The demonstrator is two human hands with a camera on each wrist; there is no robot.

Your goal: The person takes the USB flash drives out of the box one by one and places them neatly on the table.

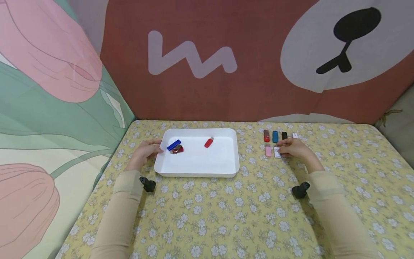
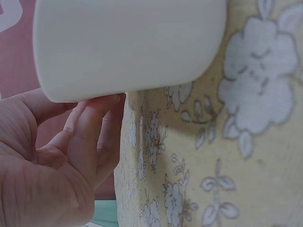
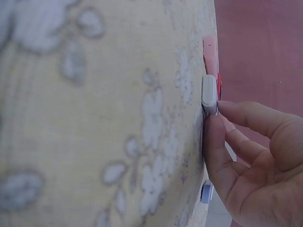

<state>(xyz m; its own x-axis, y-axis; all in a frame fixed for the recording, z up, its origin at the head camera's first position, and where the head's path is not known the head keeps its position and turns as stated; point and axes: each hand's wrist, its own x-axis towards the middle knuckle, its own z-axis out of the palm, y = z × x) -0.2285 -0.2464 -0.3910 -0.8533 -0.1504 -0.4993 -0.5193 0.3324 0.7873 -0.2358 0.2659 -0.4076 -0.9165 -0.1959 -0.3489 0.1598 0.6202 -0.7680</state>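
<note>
A white tray (image 1: 197, 169) lies on the table, holding a blue USB stick (image 1: 174, 145), a red USB stick (image 1: 208, 142) and a red-and-brown swivel USB stick (image 1: 176, 149). My left hand (image 1: 146, 151) grips the tray's left rim, the thumb passing out of sight behind the wall in the left wrist view. At the right, my right hand (image 1: 293, 149) pinches a white USB stick (image 3: 208, 94), thumb on its upper face and a finger at its side. That stick is still down at the cloth. Beside it lies a pink USB stick (image 1: 268, 150).
Behind the pink one stand in a row a red-and-brown swivel stick (image 1: 266, 136), a blue stick (image 1: 275, 136), a black stick (image 1: 284, 135) and another white stick (image 1: 295, 135). A flowered yellow cloth (image 1: 207, 216) covers the table. A printed wall (image 1: 194, 97) rises behind it.
</note>
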